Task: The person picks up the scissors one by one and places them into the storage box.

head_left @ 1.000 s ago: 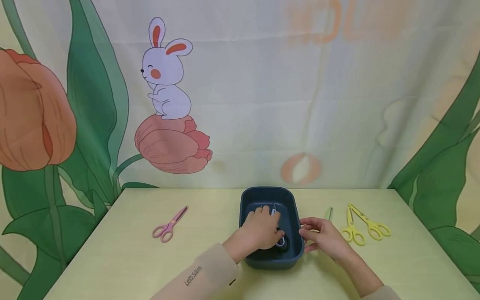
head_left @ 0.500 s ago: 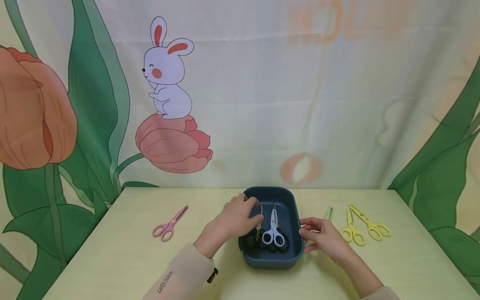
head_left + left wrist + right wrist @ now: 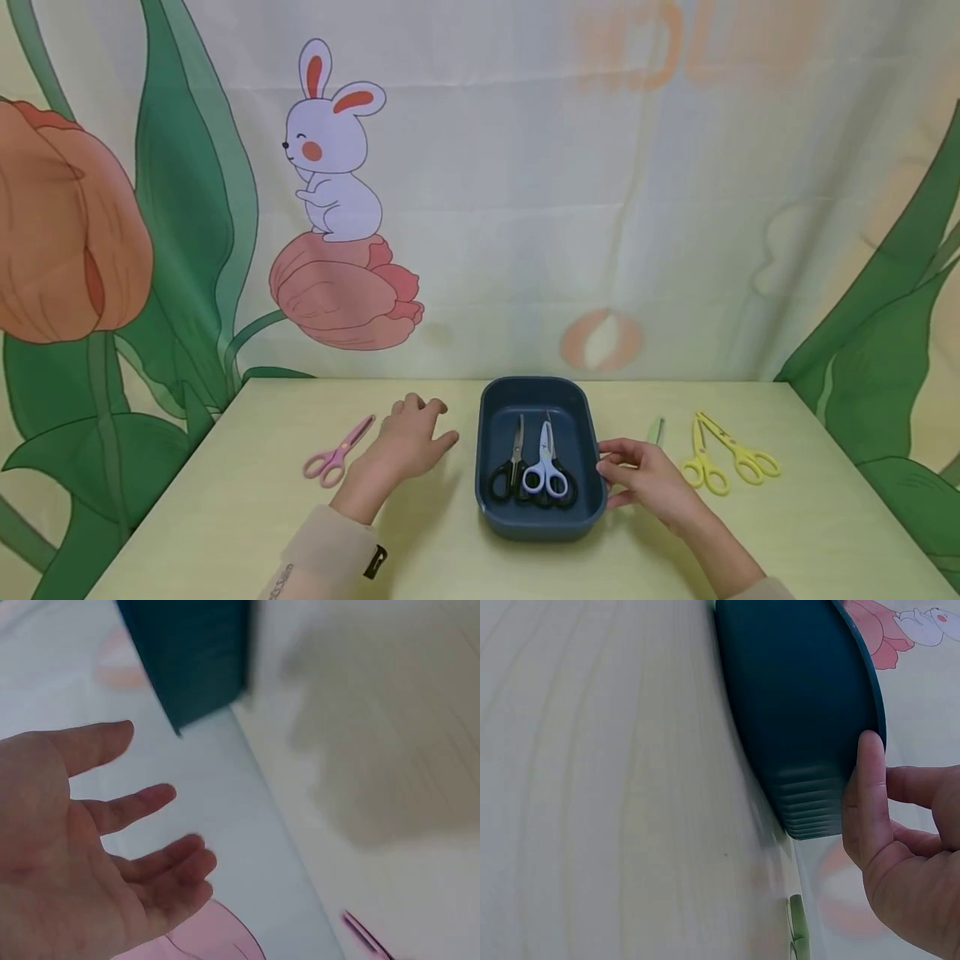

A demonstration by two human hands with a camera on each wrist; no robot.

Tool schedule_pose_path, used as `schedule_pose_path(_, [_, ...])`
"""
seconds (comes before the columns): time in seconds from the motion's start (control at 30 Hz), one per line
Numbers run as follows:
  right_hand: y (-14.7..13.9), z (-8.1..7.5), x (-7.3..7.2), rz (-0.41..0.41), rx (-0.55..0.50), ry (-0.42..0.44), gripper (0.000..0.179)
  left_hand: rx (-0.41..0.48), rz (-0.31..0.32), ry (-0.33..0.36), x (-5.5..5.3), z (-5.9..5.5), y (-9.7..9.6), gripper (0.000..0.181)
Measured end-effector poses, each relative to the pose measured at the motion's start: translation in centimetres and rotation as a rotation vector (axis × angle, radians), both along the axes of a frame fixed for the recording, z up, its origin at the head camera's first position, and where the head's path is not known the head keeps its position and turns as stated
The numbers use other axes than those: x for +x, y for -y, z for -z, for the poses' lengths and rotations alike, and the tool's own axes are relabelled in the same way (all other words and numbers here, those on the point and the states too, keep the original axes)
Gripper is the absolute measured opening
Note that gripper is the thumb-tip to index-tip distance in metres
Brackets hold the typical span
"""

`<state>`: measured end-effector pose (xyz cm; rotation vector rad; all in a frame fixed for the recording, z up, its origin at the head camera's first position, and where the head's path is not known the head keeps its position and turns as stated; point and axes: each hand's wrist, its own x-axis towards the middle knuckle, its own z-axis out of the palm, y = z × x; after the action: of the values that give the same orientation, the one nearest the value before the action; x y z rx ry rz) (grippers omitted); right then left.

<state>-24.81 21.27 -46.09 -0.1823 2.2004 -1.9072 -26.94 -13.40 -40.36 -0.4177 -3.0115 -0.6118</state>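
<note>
A dark blue box (image 3: 540, 528) stands at the middle of the table. Inside it lie light-blue-handled scissors (image 3: 546, 471) on top of black-handled scissors (image 3: 501, 482). My left hand (image 3: 408, 437) is in the air left of the box, fingers spread and holding nothing. Just left of that hand, pink scissors (image 3: 337, 454) lie on the table. My right hand (image 3: 648, 479) holds the box's right wall, its thumb by the rim in the right wrist view. Behind the right hand, a green pair of scissors (image 3: 656, 431) is partly hidden.
Yellow scissors (image 3: 707, 467) lie right of my right hand, their blades spread or a second pair beside them (image 3: 750, 458). A printed cloth (image 3: 487, 208) with a rabbit and tulips hangs along the table's back edge.
My left hand has come out of the box and moved left towards the pink scissors, uncovering the scissors inside. The right hand stays at the box's right side.
</note>
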Motion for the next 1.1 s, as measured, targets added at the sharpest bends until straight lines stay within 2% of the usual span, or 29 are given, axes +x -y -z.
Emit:
schedule_pose_path(0.13, [0.0, 0.0, 0.0, 0.006, 0.004, 0.002, 0.045, -0.055, -0.057, -0.034, -0.1, 0.6, 1.7, 0.046])
schedule_pose_path(0.3, [0.1, 0.0, 0.1, 0.008, -0.002, 0.006, 0.044, -0.09, -0.103, -0.023, -0.3, 1.5, 3.8, 0.046])
schedule_pose_path(0.57, [0.0, 0.0, 0.1, -0.003, -0.001, -0.006, 0.045, -0.138, -0.172, 0.066, -0.5, 2.5, 6.7, 0.053])
schedule_pose_path(0.8, [0.0, 0.1, 0.0, -0.005, -0.001, -0.002, 0.045, -0.135, -0.218, 0.189, -0.5, 3.5, 8.4, 0.069])
schedule_pose_path(0.97, [0.0, 0.1, 0.0, 0.0, -0.007, -0.001, 0.044, -0.152, -0.215, 0.183, -0.5, 3.7, 9.4, 0.065])
schedule_pose_path(1.1, [0.0, 0.0, 0.1, 0.002, -0.009, 0.002, 0.044, -0.147, -0.218, 0.209, -0.4, 3.7, 9.9, 0.063])
